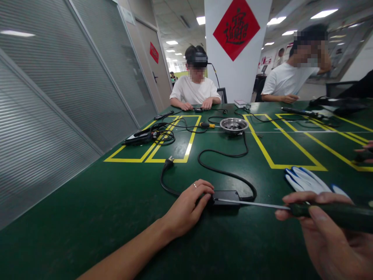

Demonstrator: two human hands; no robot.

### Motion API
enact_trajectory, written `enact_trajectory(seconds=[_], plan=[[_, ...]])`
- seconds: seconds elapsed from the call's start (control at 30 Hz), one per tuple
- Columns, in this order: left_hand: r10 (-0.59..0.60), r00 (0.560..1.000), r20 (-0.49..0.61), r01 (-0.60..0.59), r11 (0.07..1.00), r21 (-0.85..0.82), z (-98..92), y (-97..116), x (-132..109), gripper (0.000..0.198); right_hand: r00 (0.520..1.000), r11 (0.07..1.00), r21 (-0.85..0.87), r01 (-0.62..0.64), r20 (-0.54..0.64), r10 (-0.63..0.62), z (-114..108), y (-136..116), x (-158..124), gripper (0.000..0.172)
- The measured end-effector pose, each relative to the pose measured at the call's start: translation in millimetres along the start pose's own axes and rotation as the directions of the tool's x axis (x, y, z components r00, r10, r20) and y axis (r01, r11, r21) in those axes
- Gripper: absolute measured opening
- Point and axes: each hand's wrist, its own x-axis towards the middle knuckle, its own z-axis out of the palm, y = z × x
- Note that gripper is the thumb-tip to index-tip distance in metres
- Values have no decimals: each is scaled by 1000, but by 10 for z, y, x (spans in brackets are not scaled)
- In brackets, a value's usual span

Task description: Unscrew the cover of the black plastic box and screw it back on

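A black box like a power adapter [229, 197] lies on the green table, with a cable leaving each end. My left hand [194, 202] is closed over its left end, the fingers curled down against it. In my right hand [329, 229] is a screwdriver with a dark green handle [340, 216], held almost level. Its long metal shaft [256, 203] points left across the box, and the tip is at the box's left part, close to my left fingers. Whether the tip sits in a screw is too small to tell. White-and-blue gloves [310, 181] lie just beyond my right hand.
A plug [169, 161] lies ahead of my left hand. Farther off are a metal bowl [234, 124] with small dark parts, a yellow-handled screwdriver [206, 125] and tangled black cables [166, 136]. Two people sit across the table; another person's hand [365, 149] shows at right.
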Motion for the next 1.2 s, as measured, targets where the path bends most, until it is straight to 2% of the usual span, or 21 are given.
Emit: enact_trajectory(seconds=[0.17,0.4,0.6,0.8,0.93,1.1,1.2], plan=[[-5,1000,9,5,1000,10,1,-13,0,17,1000,1000,-20,5,15,-5,7,31,-10,26],[63,998,31,-64,998,4,22,-22,9,12,999,999,-33,3,40,-2,-2,64,16,26],[47,999,17,-47,999,-1,24,-44,14,8,995,997,-65,38,97,-31,1,39,61,27],[19,999,35,-20,1000,19,-15,-22,0,8,971,959,-225,173,204,-127,-19,-14,76,27],[31,999,43,-33,998,57,-11,-23,1,10,962,925,-295,239,199,-185,-15,-48,77,24],[48,997,54,-52,996,74,-2,-23,12,23,969,930,-308,201,199,-144,-3,-53,63,24],[53,997,53,-56,997,61,-4,-33,16,19,975,950,-272,153,196,-101,-7,-34,61,24]])
